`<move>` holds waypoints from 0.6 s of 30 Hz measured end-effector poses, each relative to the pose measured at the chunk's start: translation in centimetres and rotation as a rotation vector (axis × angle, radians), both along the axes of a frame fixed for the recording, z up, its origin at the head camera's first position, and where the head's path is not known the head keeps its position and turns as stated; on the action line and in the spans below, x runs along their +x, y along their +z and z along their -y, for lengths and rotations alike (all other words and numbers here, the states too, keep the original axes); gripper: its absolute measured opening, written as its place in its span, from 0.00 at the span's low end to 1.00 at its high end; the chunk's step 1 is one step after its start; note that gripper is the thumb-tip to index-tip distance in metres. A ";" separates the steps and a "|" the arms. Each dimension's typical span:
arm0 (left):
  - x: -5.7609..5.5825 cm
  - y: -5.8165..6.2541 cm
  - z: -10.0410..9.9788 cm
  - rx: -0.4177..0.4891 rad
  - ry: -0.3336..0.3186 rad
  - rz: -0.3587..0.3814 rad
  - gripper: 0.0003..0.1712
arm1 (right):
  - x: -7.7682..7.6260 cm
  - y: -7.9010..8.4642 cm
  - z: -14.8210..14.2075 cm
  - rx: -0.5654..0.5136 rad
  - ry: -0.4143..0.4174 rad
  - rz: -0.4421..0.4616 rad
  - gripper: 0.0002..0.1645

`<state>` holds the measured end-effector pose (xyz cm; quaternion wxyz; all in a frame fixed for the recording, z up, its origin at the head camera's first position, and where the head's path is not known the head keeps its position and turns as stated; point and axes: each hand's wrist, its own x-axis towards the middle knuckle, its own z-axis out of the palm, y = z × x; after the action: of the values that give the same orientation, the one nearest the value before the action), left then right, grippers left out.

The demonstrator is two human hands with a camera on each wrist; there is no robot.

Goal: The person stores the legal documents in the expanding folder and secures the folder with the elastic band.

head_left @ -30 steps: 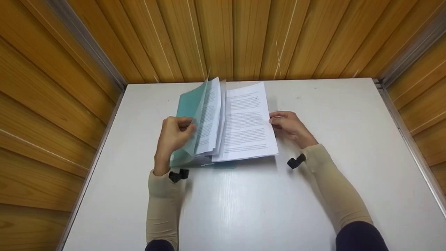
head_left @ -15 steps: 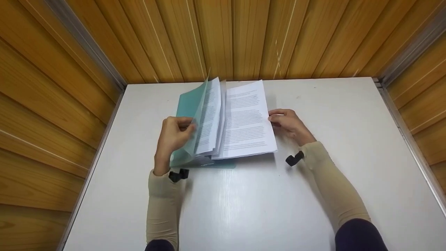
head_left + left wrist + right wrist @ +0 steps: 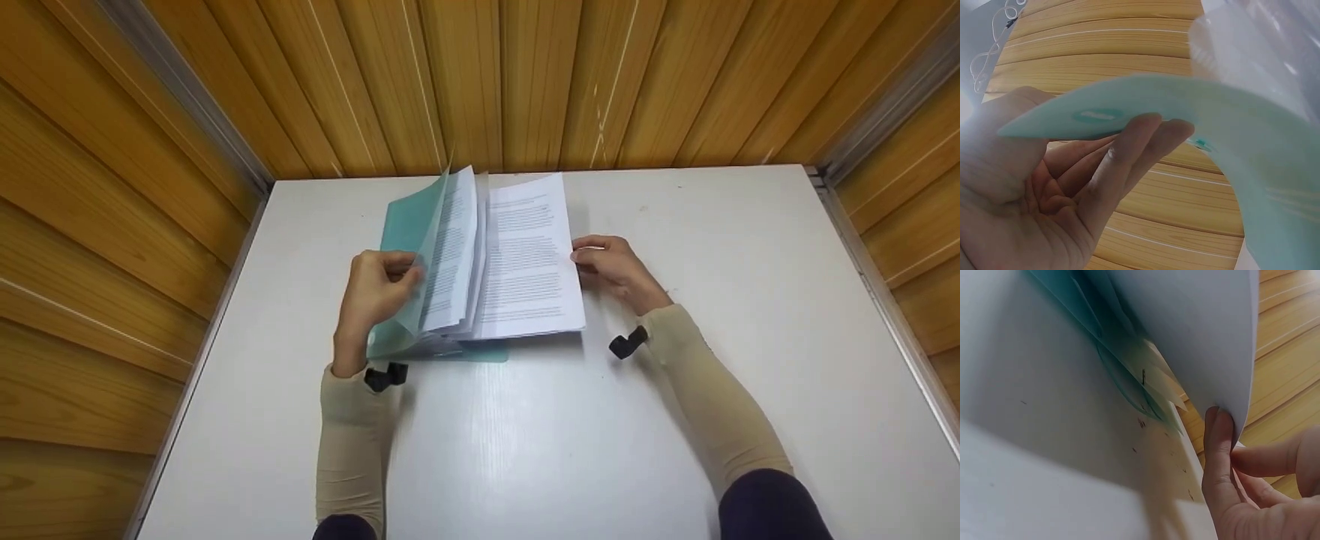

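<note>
A teal clear-pocket folder (image 3: 409,217) stands partly opened on the white table, its translucent cover (image 3: 1145,101) bent upward. My left hand (image 3: 373,289) pinches that cover's edge between thumb and fingers. Printed pages (image 3: 450,255) lean inside the folder, just right of the cover. By its right edge, my right hand (image 3: 616,268) pinches a sheaf of printed paper (image 3: 525,262), thumb on top and fingers beneath. The sheaf's left side is hidden behind the leaning pages. In the right wrist view the paper (image 3: 1207,332) rises above the table, with the folder's teal sleeves beyond it.
The white table (image 3: 480,442) spreads around the folder, with wood-look panels (image 3: 525,82) behind and at both sides. Metal strips line the panel corners. White cables (image 3: 996,42) hang at the upper left of the left wrist view.
My right hand has moved slightly left, carrying the paper sheaf further in toward the folder's leaning pages. The left hand keeps its hold on the cover, practically still.
</note>
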<state>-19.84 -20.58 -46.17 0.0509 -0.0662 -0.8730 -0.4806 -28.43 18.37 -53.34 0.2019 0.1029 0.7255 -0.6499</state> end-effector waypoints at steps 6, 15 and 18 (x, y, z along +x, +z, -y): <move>0.0 0.0 0.0 0.016 -0.010 -0.005 0.16 | 0.4 -0.4 0.8 -0.057 -0.019 -0.019 0.22; 0.0 0.0 -0.1 0.018 -0.017 -0.015 0.15 | 0.9 -0.5 2.4 -0.110 -0.043 -0.012 0.22; 0.0 -0.1 -0.1 0.020 -0.019 -0.030 0.15 | 0.9 -0.5 2.8 -0.101 -0.038 -0.010 0.23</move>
<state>-19.87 -20.47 -46.26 0.0602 -0.0813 -0.8665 -0.4887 -27.52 15.56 -53.83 0.1911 0.1031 0.6906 -0.6899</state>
